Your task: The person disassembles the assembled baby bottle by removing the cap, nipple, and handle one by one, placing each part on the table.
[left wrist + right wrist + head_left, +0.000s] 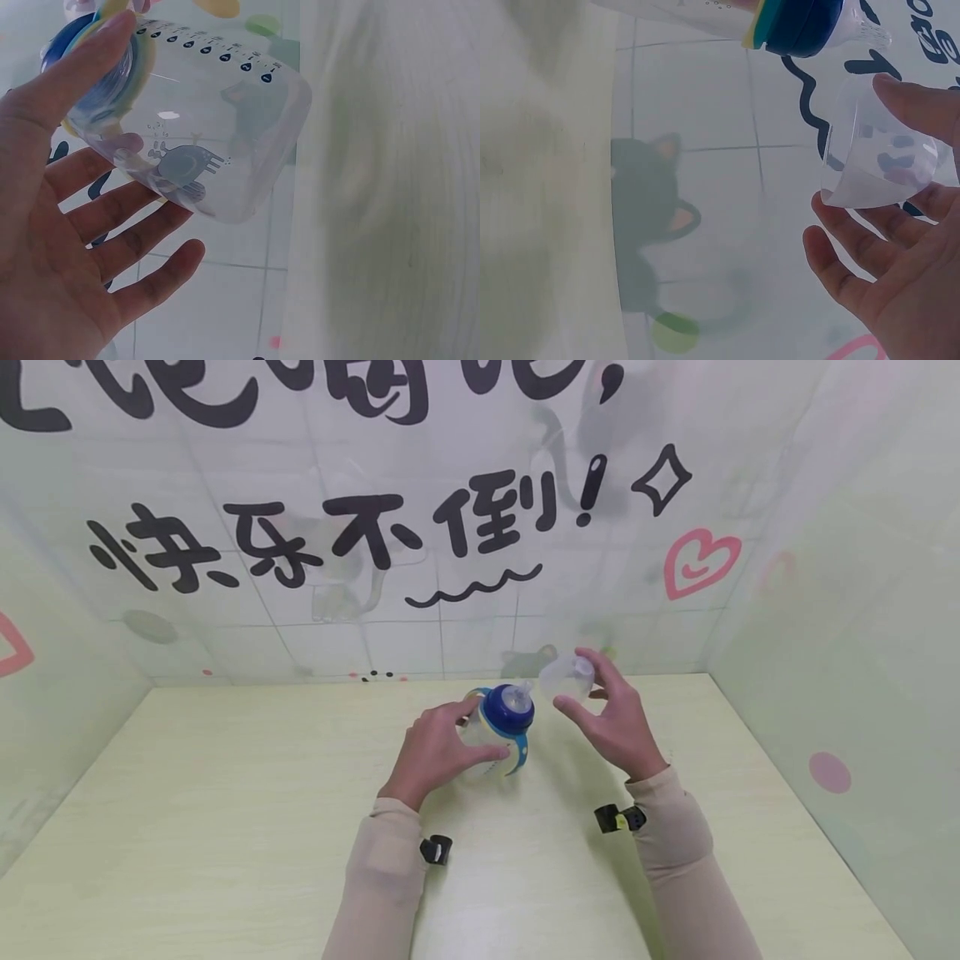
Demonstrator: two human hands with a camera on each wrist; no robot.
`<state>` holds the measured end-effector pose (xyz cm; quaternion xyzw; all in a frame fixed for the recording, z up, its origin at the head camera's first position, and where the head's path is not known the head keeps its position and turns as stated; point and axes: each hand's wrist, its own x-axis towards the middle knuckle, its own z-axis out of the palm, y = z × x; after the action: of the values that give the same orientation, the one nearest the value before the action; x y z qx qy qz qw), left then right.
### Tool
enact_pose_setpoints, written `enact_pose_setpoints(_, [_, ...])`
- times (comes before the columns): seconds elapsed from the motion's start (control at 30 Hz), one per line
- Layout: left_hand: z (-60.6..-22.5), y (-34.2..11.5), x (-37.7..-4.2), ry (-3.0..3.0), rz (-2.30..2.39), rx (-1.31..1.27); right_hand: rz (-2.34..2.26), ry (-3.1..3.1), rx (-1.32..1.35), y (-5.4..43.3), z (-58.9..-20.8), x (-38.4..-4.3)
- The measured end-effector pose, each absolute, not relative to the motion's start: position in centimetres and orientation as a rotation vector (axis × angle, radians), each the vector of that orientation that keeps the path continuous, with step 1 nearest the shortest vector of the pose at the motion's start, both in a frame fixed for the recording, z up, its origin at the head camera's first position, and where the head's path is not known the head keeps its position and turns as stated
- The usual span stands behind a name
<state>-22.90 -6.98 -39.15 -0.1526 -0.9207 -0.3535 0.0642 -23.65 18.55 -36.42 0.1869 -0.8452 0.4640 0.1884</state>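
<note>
A clear baby bottle point(225, 127) with a blue collar point(507, 710), a clear spout and blue side handles is gripped by my left hand point(438, 747). In the left wrist view, the thumb crosses near the collar while the fingers support the other side of the printed body. My right hand point(617, 718) holds a translucent dome-shaped bottle cap point(881, 154) between thumb and fingers. The cap is off the bottle, just right of the spout in the head view, its open rim facing the bottle side in the right wrist view.
A pale wooden table point(225, 827) lies under both hands. Behind it stands a translucent wall point(322, 643) with black lettering, and another panel point(840, 677) rises on the right. Black wrist straps point(621, 818) show on the sleeves.
</note>
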Motion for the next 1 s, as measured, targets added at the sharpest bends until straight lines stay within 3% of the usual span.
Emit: enact_pose_setpoints(1.0, [-39.1, -7.2, -23.0, -2.777, -1.060, -0.466, 1.221, -2.633, 0.549, 17.7, -38.7, -24.5])
